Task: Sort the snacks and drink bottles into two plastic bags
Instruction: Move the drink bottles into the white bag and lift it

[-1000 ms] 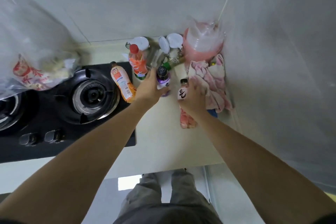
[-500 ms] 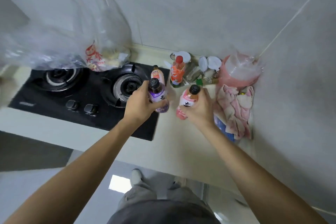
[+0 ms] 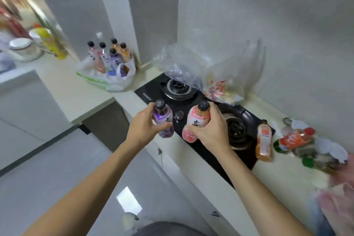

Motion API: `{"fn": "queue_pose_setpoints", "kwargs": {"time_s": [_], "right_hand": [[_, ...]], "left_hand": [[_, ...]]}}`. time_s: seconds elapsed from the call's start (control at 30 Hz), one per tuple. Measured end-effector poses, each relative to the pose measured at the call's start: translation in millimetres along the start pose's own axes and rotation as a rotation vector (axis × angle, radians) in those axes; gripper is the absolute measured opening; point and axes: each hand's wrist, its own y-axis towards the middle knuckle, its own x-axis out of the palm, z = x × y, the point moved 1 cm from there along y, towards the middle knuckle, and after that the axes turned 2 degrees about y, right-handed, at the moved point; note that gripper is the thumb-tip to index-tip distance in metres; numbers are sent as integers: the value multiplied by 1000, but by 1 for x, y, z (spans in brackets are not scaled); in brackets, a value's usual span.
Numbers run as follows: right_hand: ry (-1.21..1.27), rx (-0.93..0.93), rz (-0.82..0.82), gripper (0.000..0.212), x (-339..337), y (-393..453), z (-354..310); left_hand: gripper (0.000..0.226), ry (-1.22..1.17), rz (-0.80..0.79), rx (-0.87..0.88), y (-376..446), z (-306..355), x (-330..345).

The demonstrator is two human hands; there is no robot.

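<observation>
Holding two drinks above the hob's (image 3: 193, 146) front edge, we see both hands busy: left hand (image 3: 144, 127) wrapped round a purple bottle (image 3: 163, 120), right hand (image 3: 211, 131) curled round a pink bottle (image 3: 195, 121), both upright w/ black caps, close together but apart. Behind them, a clear bag (image 3: 210, 63) w/ snack packets inside sits over the hob's far side, btwn the two burners. Further left on the pale surface (image 3: 76, 90), a white bag (image 3: 113, 74) stands in the corner w/ five capped bottles upright in it, open at the top. Right of the hob, an orange bottle (image 3: 264, 141) lies at the hob's edge; just beyond it a red-labelled bottle (image 3: 293, 139) lies among jars, blurred. Far left, a yellow bottle (image 3: 51, 43) and a white pot (image 3: 24, 49), also blurred.
</observation>
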Motion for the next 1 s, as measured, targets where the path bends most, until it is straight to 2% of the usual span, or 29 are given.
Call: {"fn": "queue_pose_setpoints", "kwargs": {"time_s": [0.23, 0.4, 0.6, 0.73, 0.83, 1.0], "right_hand": [[36, -94, -139, 73, 181, 35, -120], [66, -164, -243, 75, 278, 62, -183], [84, -213, -247, 83, 363, 115, -214], [96, -210, -206, 84, 409, 172, -218], [99, -219, -180, 79, 433, 216, -221], [62, -214, -161, 66, 471, 279, -213]], "left_hand": [[63, 48, 130, -141, 7, -145, -151], [67, 53, 211, -205, 21, -216, -226], [62, 35, 253, -249, 71, -277, -268], [59, 35, 239, -254, 137, -313, -285], [54, 27, 235, -233, 193, -327, -295], [59, 14, 163, -214, 282, -352, -299]]}}
